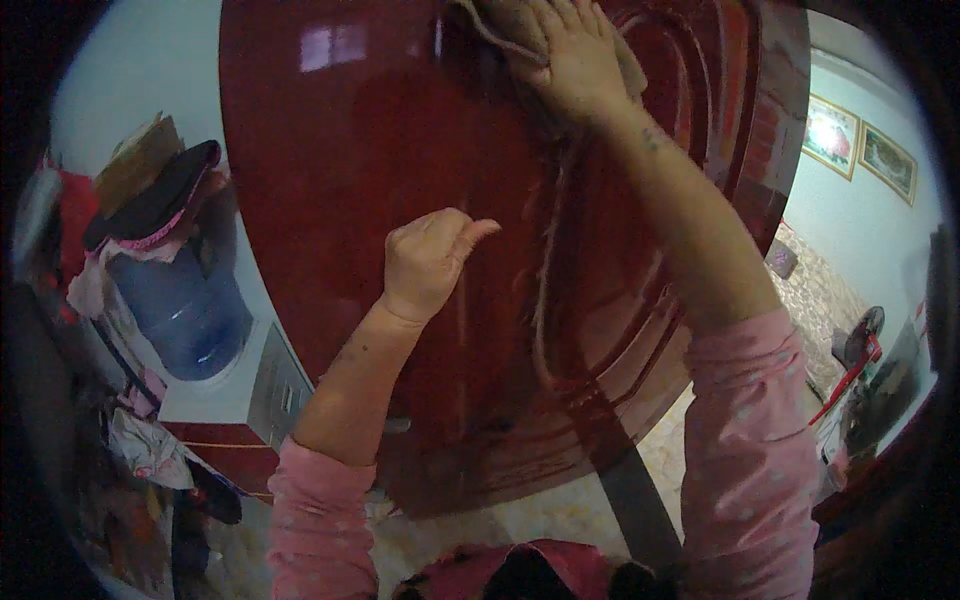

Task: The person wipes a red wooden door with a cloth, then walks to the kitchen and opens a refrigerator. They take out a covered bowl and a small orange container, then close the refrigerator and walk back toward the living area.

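A glossy dark red door (pixel 360 157) with carved, curved mouldings on its right part fills the middle of the view. Near its top, my right hand (pixel 574 64) lies flat over a brownish-grey cloth (pixel 510 30) and presses it to the door surface. Part of the cloth is under my palm and out of sight. Lower and to the left, my left hand (pixel 426 262) is curled into a fist before the door, its thumb pointing right. No object shows in the fist, though its curled fingers are mostly hidden.
On the left, a white-topped cabinet (pixel 202 401) bears a blue translucent container (pixel 191 315), with a black, pink-trimmed item (pixel 161 202) and a cardboard box (pixel 142 161) above. Framed pictures (pixel 831 135) hang on the right wall. A patterned surface (pixel 814 300) lies below them.
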Demonstrator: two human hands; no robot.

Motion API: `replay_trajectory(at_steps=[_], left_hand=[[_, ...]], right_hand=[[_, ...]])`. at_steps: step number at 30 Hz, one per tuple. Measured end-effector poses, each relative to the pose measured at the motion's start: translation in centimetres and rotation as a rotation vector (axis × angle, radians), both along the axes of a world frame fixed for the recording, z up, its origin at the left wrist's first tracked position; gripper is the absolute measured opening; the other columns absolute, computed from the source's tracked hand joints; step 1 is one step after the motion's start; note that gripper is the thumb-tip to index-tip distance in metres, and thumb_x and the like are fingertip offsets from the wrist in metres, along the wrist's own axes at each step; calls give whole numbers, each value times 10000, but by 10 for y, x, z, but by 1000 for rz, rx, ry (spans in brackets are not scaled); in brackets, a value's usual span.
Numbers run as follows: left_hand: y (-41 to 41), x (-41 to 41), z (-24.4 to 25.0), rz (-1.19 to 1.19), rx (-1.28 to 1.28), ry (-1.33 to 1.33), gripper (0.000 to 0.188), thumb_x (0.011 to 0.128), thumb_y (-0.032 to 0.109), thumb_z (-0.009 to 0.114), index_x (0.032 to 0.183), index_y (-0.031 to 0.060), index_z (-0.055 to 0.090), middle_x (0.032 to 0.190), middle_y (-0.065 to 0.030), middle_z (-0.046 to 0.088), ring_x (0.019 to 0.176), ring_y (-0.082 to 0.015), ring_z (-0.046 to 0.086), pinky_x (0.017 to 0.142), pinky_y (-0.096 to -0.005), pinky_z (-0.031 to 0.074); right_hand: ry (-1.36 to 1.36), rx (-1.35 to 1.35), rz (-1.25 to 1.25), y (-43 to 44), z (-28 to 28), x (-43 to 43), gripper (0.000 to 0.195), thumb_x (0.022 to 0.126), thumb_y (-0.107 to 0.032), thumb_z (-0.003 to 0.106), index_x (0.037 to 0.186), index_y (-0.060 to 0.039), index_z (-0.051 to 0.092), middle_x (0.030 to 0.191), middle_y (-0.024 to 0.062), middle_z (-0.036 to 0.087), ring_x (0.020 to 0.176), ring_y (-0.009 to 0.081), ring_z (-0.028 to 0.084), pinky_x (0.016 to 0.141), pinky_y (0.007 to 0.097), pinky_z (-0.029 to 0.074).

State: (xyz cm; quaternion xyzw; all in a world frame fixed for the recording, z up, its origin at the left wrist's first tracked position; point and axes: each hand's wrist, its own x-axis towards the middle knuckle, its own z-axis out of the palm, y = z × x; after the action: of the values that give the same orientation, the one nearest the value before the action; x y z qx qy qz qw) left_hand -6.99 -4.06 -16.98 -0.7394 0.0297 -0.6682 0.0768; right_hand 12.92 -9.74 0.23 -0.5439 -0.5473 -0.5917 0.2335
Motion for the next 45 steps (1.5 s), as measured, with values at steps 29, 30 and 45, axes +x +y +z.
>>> replay_trajectory(at_steps=[29, 30, 45], left_hand=[[71, 58, -1, 365, 351, 160, 249, 743, 159, 727, 642, 115, 503, 665, -25, 473, 658, -207, 482, 622, -353, 369], [70, 58, -1, 371, 359, 162, 246, 744, 151, 724, 640, 114, 504, 660, -26, 472, 653, -207, 480, 620, -353, 368], [56, 65, 3, 374, 373, 154, 266, 734, 138, 707, 605, 127, 475, 645, -15, 457, 636, -193, 468, 624, -334, 366]], right_hand=[[333, 273, 73, 22, -69, 164, 773, 792, -361, 630, 1421, -41, 314, 1485, 187, 266, 1386, 384, 187, 1139, 461, 186], [283, 318, 119, 25, -89, 163, 797, 764, -379, 656, 1399, -21, 333, 1461, 210, 308, 1366, 416, 231, 1133, 482, 201], [498, -151, 117, -30, -436, 143, 649, 812, -263, 606, 1357, 7, 379, 1377, 263, 321, 1316, 503, 228, 1077, 622, 197]])
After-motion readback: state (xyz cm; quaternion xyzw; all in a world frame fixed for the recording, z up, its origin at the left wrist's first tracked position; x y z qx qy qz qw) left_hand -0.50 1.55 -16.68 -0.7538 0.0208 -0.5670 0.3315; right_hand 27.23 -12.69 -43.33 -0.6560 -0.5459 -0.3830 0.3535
